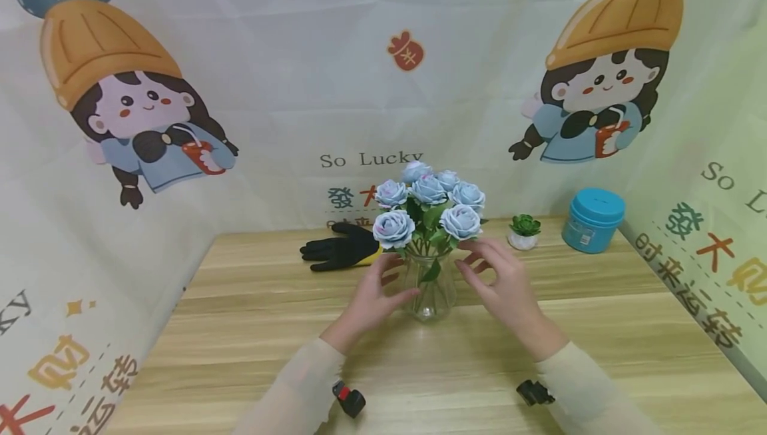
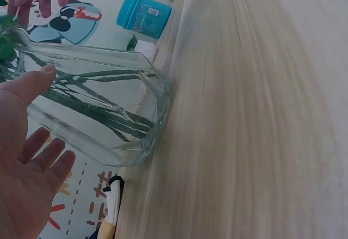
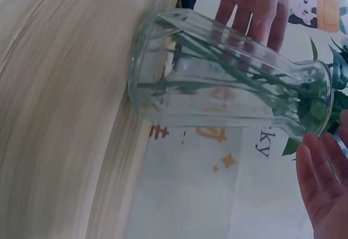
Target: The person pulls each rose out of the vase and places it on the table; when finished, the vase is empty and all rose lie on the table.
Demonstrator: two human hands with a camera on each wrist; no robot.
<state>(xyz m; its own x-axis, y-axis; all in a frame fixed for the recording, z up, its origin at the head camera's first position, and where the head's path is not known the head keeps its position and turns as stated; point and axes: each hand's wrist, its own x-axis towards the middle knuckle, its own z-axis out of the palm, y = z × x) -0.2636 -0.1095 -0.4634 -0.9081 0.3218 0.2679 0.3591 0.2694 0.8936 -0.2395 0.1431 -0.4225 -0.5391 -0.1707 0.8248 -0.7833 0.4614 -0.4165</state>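
A clear glass vase (image 1: 442,300) stands on the wooden table, holding a bunch of pale blue artificial roses (image 1: 428,190). Its green stems (image 2: 103,108) show through the glass in the left wrist view. On the vase's left side is my left hand (image 1: 370,298), fingers loosely spread and thumb overlapping the glass. My right hand (image 1: 509,285) is at the other side, close to the neck and the lower leaves. In the right wrist view its relaxed fingertips (image 3: 310,157) lie near the vase rim (image 3: 328,95). Neither hand grips the vase.
Behind the vase to the left lies a black and yellow work glove (image 1: 338,252), partly hidden. A small potted succulent (image 1: 524,230) and a blue lidded jar (image 1: 593,222) stand at the back right. A printed cloth backdrop (image 1: 287,88) encloses the table (image 1: 252,328) at the back and sides.
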